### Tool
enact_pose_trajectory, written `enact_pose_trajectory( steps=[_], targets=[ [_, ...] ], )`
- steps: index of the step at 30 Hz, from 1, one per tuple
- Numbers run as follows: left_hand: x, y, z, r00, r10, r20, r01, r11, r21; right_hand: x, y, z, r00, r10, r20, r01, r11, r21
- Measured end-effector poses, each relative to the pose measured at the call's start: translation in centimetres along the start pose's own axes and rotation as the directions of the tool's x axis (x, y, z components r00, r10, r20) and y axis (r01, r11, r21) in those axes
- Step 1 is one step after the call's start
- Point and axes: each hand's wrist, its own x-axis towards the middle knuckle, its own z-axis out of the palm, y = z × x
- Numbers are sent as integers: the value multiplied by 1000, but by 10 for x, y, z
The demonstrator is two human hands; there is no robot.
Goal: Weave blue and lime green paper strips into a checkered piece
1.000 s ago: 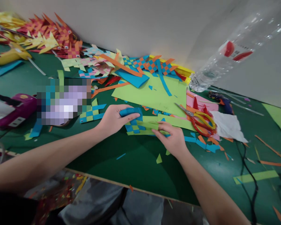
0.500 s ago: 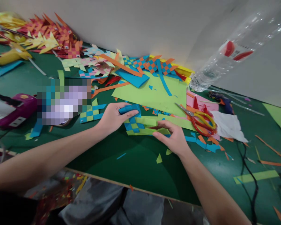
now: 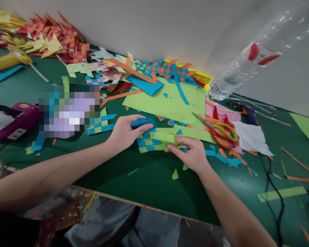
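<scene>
Currently, left hand (image 3: 126,132): fingers pinched on curled blue paper (image 3: 149,120)
Right hand (image 3: 190,150): fingers almost closed on one light-green paper strip (image 3: 166,138)
Paper weave (image 3: 147,141): one, blue-and-green checkered

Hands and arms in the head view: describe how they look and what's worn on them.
Left hand and right hand are ungloved, with no rings visible on the fingers. Both forearms are uncovered, with no watch or bracelet in sight. Black cloth shows at lower left of the picture; whether it is a sleeve is unclear.
</scene>
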Motion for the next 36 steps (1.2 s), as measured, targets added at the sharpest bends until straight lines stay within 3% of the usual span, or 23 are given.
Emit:
enact_pose_trajectory(
  steps=[9, 13, 15, 17, 22, 26, 30, 36],
  targets=[
    [3, -6, -1, 1000, -28, -5, 28, 999, -24, 0, -3, -1, 995, 87, 40, -91, 988, 128],
    [3, -9, 4, 987, -156, 34, 158, 932, -326, -1, 6, 0, 993, 114, -37, -106, 979, 176],
    [3, -10, 7, 975, -171, 140, 220, 828, -515, -1, 10, 0, 985, 148, -89, -123, 963, 240],
    [3, -9, 8, 961, -116, 253, 249, 764, -595, 1, 12, 0, 972, 194, -132, -149, 945, 293],
    [4, -8, 8, 912, -85, 401, 303, 799, -519, 4, 11, -2, 944, 228, -238, -143, 934, 328],
    [5, -10, 8, 885, -123, 449, 322, 857, -402, 2, 8, -3, 963, 137, -232, -76, 964, 253],
    [5, -12, 8, 902, -112, 417, 273, 896, -350, 1, 8, -4, 977, 87, -194, -69, 993, 98],
    [6, -11, 7, 908, -39, 417, 170, 944, -283, 4, 20, 0, 971, 191, -142, -179, 979, 94]
  ],
)
